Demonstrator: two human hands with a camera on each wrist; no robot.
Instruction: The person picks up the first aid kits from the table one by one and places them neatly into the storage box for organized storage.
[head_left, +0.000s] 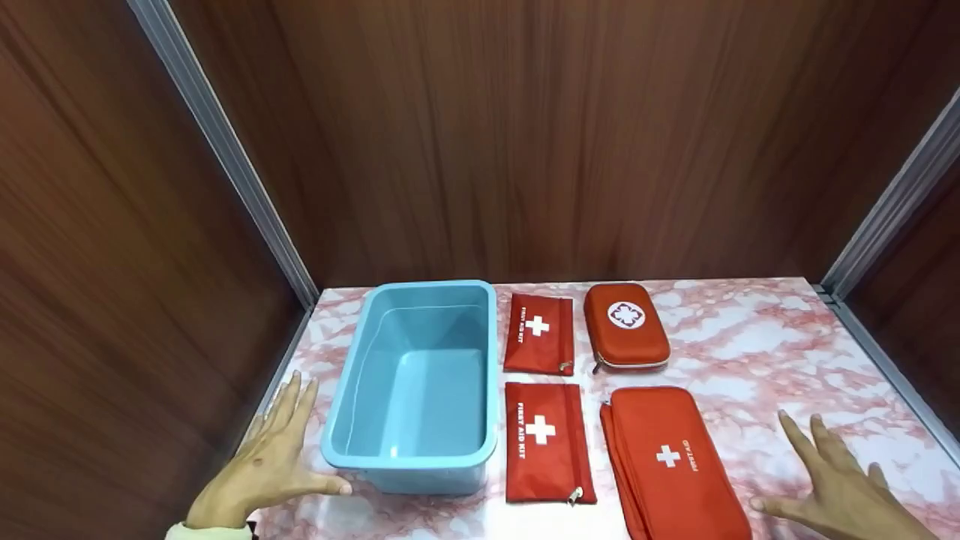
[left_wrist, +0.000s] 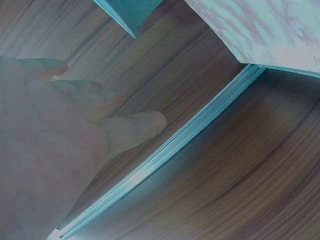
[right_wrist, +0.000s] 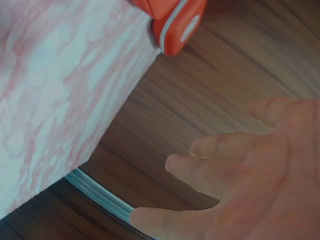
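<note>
My left hand (head_left: 262, 465), fingers spread, hovers at the left of a blue plastic bin (head_left: 439, 401) and holds nothing. The bin's inside shows bare. To the bin's right lie two flat red first aid pouches, a far one (head_left: 538, 349) and a near one (head_left: 544, 465), each with a white cross and a zipper. Beyond them sits an orange-red hard case (head_left: 634, 337) with a round white emblem. A larger red first aid bag (head_left: 682, 480) lies closer to me. Right of that bag my right hand (head_left: 840, 487) is spread and holds nothing; its palm (right_wrist: 270, 185) shows in the right wrist view.
All items stand on a pink-and-white marbled tabletop (head_left: 750, 337). Brown wood-grain panels (head_left: 480, 150) rise behind and at both sides, joined by grey metal strips (head_left: 232, 150) at the corners.
</note>
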